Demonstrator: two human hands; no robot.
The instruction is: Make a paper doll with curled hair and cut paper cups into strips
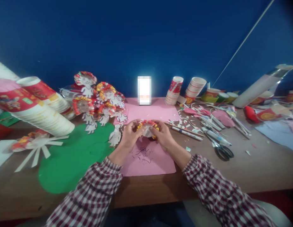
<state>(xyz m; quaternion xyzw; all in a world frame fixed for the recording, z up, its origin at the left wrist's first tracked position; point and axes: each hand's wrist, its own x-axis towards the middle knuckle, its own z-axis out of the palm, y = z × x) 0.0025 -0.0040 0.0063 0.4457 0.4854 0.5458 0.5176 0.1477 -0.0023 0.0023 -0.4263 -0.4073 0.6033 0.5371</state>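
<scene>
Your L grip (130,136) & R grip (164,135) pinch the curled-paper piece (148,122) at 9 & 3 o'clock: press lightly (prob. creases).

Looks like a small, round paper piece (146,131), pale in the middle and bordered by bunched red and yellow segments along the far rim and sides. Held by its left and right edges between both hands (163,136), partly covered by them. Poised over the marked pink sheet (160,164), with the coloured rim facing away; too blurred for finer detail in the pale middle.
</scene>
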